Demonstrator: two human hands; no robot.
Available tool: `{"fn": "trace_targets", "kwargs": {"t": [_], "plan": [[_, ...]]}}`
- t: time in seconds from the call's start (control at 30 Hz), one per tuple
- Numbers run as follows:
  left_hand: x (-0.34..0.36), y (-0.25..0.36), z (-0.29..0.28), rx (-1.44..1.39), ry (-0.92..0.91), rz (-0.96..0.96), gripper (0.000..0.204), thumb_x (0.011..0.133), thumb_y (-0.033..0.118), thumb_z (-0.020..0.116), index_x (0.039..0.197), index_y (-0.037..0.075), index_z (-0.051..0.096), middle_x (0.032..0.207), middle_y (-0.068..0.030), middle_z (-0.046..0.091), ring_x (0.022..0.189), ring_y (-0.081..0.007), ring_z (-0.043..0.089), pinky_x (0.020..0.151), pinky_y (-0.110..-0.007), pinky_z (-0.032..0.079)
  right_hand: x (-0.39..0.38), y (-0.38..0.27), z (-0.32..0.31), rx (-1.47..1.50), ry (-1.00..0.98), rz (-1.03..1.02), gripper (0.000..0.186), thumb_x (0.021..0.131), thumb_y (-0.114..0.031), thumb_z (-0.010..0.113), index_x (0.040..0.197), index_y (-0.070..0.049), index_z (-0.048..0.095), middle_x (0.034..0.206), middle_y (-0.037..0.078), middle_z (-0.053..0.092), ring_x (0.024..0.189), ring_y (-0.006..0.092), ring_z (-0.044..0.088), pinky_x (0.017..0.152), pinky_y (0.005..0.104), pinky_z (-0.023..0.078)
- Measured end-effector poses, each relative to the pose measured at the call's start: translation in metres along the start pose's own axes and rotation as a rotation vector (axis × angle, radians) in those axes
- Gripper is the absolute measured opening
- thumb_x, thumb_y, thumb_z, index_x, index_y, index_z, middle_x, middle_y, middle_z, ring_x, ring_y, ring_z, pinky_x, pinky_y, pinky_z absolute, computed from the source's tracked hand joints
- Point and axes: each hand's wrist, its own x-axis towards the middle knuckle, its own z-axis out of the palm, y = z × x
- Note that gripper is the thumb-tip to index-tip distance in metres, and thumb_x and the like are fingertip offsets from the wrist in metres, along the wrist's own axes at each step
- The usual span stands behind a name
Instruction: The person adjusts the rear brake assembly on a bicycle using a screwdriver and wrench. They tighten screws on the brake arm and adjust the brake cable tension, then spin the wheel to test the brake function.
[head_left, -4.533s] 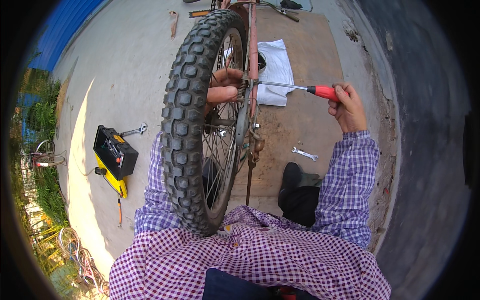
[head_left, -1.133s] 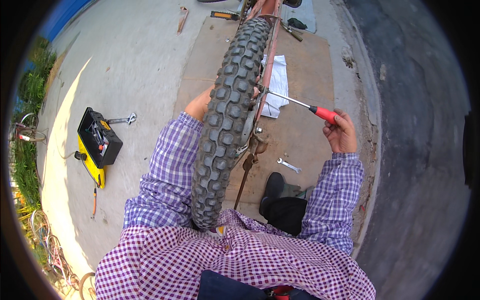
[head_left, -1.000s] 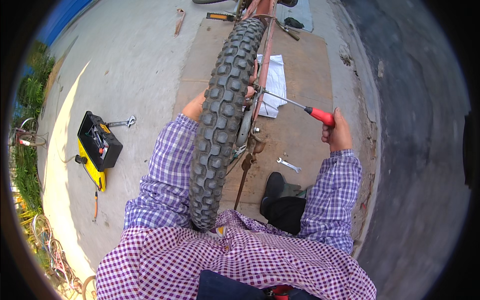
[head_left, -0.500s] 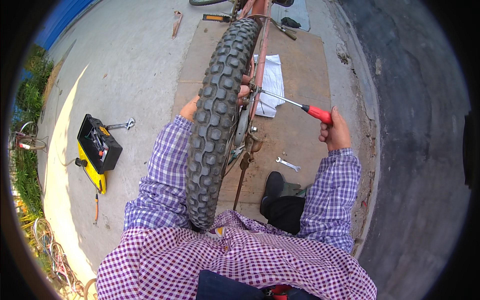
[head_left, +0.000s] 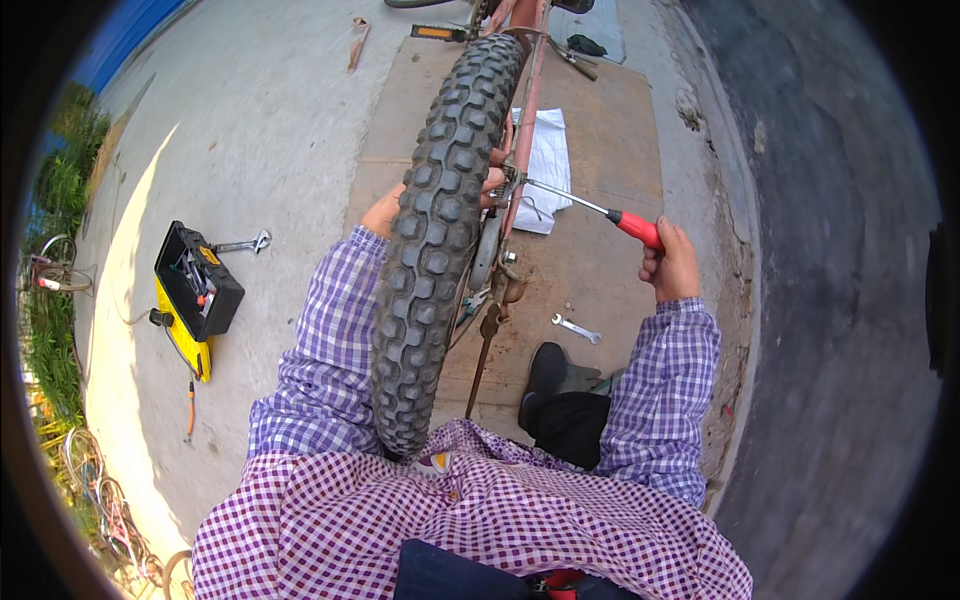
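A bicycle's knobby black tyre [head_left: 440,240] stands before me, beside the pinkish-red frame tube [head_left: 527,115]. My right hand [head_left: 672,262] is closed round the red handle of a screwdriver [head_left: 632,228]. The screwdriver's long shaft runs left, and its tip meets a small metal fitting [head_left: 512,176] on the frame. Behind the tyre, my left hand [head_left: 383,212] reaches through at the wheel. Its curled fingertips show at the inner side of that fitting, while the tyre hides most of the hand and whatever it grips.
An open-end wrench [head_left: 576,328] lies on the brown board [head_left: 620,130], and a white paper [head_left: 545,150] lies beyond the frame. On the left, an open black and yellow toolbox [head_left: 222,300] stands near an adjustable wrench [head_left: 243,244]. My dark shoe [head_left: 545,375] is below the frame.
The view has shifted very slightly. Both hands keep their places, with the screwdriver tip still at the fitting.
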Motion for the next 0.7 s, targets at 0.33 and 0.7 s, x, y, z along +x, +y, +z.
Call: {"fn": "trace_targets", "kwargs": {"t": [0.33,0.7], "plan": [[-0.004,0.001,-0.006,-0.003,-0.030,0.010,0.055,0.087,0.022,0.077,0.135,0.004,0.056,0.126,-0.0057,0.061,0.113,-0.0164,0.059,0.094,-0.033,0.052,-0.006,0.007,0.005,0.147,-0.057,0.028,0.028,0.096,-0.032,0.063,0.110,-0.009,0.056,0.081,0.003,0.056,0.067,0.0149,0.056,0.058,0.0310,0.050],[0.027,-0.001,0.019,0.007,-0.072,0.054,0.050,0.089,0.021,0.075,0.134,0.007,0.058,0.124,-0.0026,0.064,0.109,-0.0129,0.061,0.091,-0.030,0.053,-0.008,0.013,0.014,0.314,0.025,-0.126,0.031,0.099,-0.037,0.058,0.112,-0.009,0.057,0.083,0.003,0.057,0.069,0.0153,0.058,0.058,0.0306,0.051]]}}
